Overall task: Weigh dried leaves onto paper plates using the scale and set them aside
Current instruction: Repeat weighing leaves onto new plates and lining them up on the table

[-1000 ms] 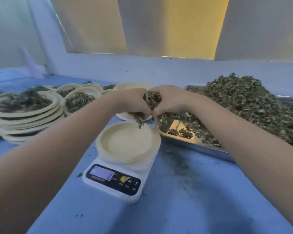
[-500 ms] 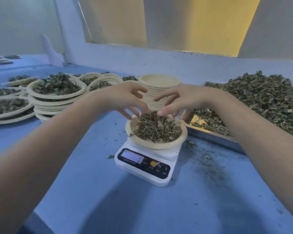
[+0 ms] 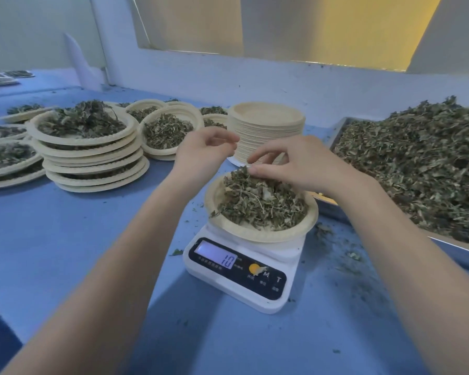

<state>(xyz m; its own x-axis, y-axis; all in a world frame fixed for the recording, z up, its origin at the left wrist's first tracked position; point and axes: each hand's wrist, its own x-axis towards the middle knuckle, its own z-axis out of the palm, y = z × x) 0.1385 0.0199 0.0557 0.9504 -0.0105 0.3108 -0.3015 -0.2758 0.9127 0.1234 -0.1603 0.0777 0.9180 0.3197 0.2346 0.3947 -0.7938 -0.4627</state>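
A white digital scale [image 3: 237, 276] stands on the blue table, and its display shows 10. On it sits a paper plate [image 3: 257, 234] heaped with dried leaves [image 3: 260, 204]. My right hand [image 3: 293, 165] hovers over the far side of the plate, its relaxed fingertips touching the top of the heap. My left hand [image 3: 202, 154] hangs just left of the plate's far edge, fingers loosely curled and empty. The bulk pile of dried leaves [image 3: 417, 163] fills a metal tray [image 3: 456, 255] at the right.
A tall stack of empty paper plates [image 3: 266, 125] stands right behind my hands. Stacks of filled plates [image 3: 90, 152] crowd the left side of the table. Leaf crumbs litter the blue surface [image 3: 344, 255] between scale and tray. A white wall ledge runs along the back.
Both hands dropped a handful of leaves onto the empty plate on the scale. Now they have let go and lifted slightly; my left hand has drawn off to the left.
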